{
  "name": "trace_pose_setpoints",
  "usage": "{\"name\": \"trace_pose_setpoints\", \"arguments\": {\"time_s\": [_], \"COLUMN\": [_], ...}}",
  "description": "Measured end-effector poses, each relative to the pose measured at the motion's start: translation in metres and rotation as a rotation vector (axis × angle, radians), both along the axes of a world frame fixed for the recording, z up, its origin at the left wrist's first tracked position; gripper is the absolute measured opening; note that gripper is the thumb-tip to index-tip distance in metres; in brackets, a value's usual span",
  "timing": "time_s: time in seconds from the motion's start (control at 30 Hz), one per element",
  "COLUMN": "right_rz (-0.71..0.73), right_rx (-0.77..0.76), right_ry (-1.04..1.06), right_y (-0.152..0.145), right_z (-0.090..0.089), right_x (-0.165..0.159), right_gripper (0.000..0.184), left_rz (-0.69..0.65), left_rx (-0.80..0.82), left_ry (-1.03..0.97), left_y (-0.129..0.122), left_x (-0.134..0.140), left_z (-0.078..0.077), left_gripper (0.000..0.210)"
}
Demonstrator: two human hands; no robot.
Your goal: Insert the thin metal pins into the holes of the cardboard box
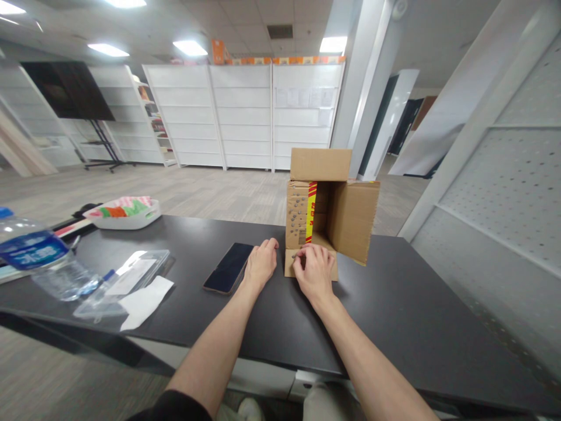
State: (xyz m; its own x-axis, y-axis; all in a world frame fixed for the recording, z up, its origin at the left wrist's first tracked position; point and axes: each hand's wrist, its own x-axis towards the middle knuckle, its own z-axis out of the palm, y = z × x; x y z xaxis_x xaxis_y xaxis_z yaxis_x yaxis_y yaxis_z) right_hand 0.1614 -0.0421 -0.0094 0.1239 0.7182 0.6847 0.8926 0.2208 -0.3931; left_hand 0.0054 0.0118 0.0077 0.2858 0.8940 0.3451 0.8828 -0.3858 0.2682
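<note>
A cardboard box (296,213) stands on the dark table with its front flaps open. Several small grey spots and a yellow-and-red tape strip (311,211) mark its left flap. At the lower flap (290,268), my right hand (314,270) has thumb and index finger pinched together; a tiny dark spot shows by the fingertips, and I cannot make out what they hold. My left hand (262,262) rests left of the box with its fingers curled closed, beside the right edge of a dark-screened phone (229,268). Whatever its fingers hold, if anything, is hidden.
On the left of the table (372,327) are a water bottle (39,251), a clear plastic case (151,266), a white paper piece (146,301) and a white basket (125,221) with colourful contents. A perforated panel (504,234) borders the right side.
</note>
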Motion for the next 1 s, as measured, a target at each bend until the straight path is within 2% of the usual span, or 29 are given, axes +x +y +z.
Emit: {"name": "trace_pose_setpoints", "arguments": {"time_s": [0.3,0.53,0.77,1.0], "right_rz": [0.015,0.034,0.040,0.130], "right_rx": [0.057,0.119,0.073,0.026], "right_ry": [0.000,-0.007,0.008,0.071], "right_y": [-0.004,-0.012,-0.017,-0.038], "right_z": [0.005,0.015,0.026,0.028], "right_x": [0.000,-0.002,0.000,0.000], "right_gripper": [0.005,0.005,0.009,0.011], "left_rz": [0.003,0.010,0.004,-0.002], "left_rx": [-0.011,-0.024,-0.014,-0.019], "left_ry": [0.010,0.011,-0.006,-0.014], "left_y": [-0.001,-0.003,-0.002,-0.001], "left_x": [0.001,0.001,0.001,0.000], "left_z": [0.001,0.005,0.001,-0.001], "left_gripper": [0.024,0.025,0.024,0.025]}}
